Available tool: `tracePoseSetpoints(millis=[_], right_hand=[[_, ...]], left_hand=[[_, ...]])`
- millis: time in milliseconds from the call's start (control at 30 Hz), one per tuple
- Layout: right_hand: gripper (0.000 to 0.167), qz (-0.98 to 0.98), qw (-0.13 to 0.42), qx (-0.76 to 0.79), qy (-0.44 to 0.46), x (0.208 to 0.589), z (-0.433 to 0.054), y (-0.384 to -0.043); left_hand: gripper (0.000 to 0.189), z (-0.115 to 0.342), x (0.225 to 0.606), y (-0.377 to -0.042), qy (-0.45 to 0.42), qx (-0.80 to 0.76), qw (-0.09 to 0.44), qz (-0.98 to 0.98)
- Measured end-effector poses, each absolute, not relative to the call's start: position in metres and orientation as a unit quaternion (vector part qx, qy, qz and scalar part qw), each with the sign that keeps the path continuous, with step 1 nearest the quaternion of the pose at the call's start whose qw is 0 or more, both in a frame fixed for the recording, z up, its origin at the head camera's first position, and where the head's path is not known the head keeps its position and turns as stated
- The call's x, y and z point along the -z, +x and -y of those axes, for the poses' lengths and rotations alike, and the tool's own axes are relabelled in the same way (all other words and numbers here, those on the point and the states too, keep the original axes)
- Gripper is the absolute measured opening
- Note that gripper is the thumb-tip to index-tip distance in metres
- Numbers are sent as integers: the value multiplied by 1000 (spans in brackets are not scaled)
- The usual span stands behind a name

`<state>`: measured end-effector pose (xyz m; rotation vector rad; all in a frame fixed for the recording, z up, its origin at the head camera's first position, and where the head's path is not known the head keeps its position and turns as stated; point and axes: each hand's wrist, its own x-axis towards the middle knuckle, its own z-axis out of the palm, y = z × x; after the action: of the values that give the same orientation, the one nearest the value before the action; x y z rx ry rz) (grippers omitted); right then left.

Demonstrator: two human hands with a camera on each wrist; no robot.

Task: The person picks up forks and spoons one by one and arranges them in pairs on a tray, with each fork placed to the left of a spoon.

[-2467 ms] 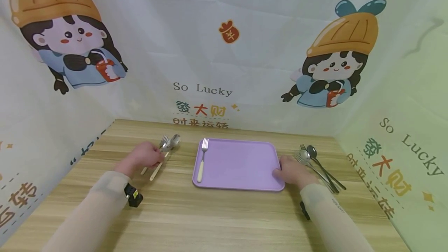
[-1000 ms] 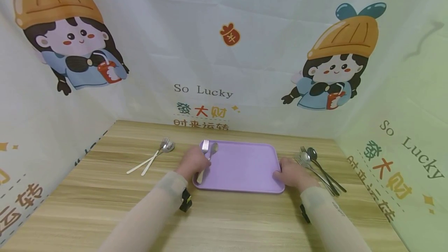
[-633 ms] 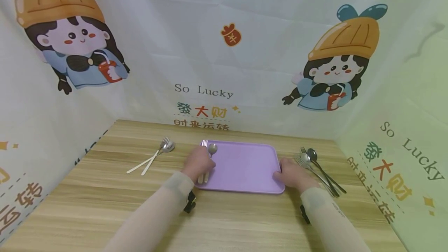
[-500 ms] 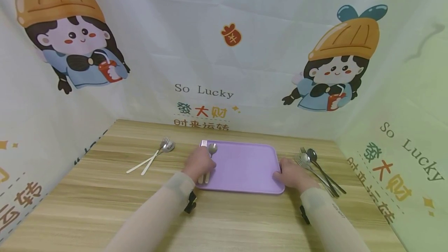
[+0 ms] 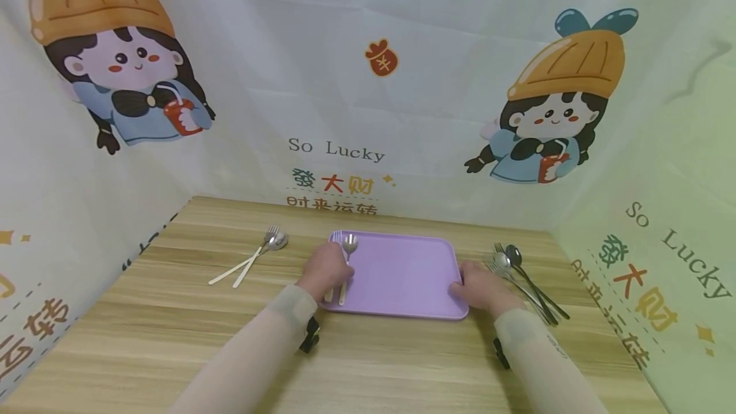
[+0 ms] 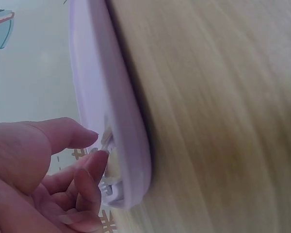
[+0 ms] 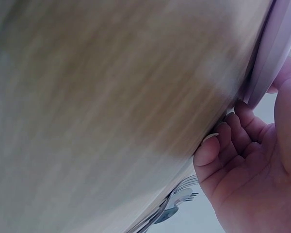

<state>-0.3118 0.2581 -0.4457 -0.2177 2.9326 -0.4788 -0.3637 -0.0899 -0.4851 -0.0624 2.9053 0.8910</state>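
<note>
A lilac tray lies on the wooden table. Over its left end, my left hand pinches a spoon with a pale handle, bowl toward the back. Left of that spoon a pale-handled fork rests on the tray, partly covered by the hand. In the left wrist view, thumb and forefinger meet around the thin spoon just inside the tray's wall. My right hand grips the tray's right edge, thumb on top; the right wrist view has its other fingers curled at the rim's underside.
Left of the tray, a pale-handled fork and spoon lie crossed on the table. To the right, beside my right hand, lie a dark spoon, a silver spoon and forks. Patterned cloth walls enclose the table.
My left hand has come from the left cutlery pile to the tray with a spoon, then set it beside the fork and shifted slightly. My right hand stays on the tray's edge.
</note>
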Motion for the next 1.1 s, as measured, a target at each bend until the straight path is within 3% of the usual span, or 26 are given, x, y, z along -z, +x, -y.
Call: tracePoseSetpoints(millis=[267,567,900,1100], right_hand=[[38,-980,70,165,-88,458,-268,-322],[38,-978,86,175,-78,447,-260,-312],[39,-978,73,171,-96,454,-267,-322],[40,-977,75,174,-95,459,-269,-324]], left_hand=[[20,87,461,-348,1,-294,36,-955],[13,92,419,-310,12,-347,30,-937],[16,147,428,-331,31,-353,-31,-935],[18,173,410,-323,3,-332,-40,-942]])
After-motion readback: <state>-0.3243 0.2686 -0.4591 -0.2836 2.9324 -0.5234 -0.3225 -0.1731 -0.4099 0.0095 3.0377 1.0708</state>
